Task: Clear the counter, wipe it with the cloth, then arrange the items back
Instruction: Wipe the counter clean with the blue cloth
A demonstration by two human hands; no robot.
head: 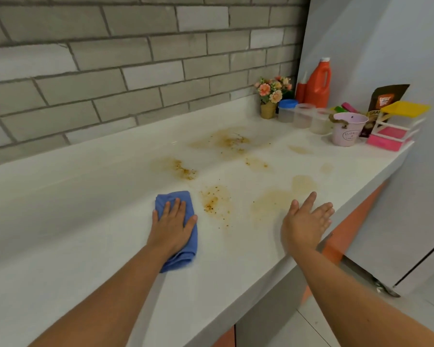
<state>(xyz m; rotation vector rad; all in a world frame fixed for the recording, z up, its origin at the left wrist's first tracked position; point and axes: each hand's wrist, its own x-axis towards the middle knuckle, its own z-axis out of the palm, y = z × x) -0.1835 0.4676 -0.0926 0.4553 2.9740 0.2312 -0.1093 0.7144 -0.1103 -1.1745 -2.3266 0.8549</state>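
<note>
The left hand [172, 226] lies flat on the folded blue cloth [173, 196], fingers straight and slightly spread, pressing it onto the white counter [85, 221] near the middle of its width. The right hand [305, 221] is held open on edge over the counter's near right rim, fingers straight and together, holding nothing; whether it touches the surface cannot be told. Brown stains [232, 141] spread across the counter to the right of and beyond the cloth, the closest just beside it. At the far right end, items stand grouped together: a flower pot [271, 96], a blue-lidded tub [287, 110], clear cups [303, 115], an orange bottle [317, 83], a pink bucket [347, 130], a brown pouch [386, 96] and small drawers [396, 126].
</note>
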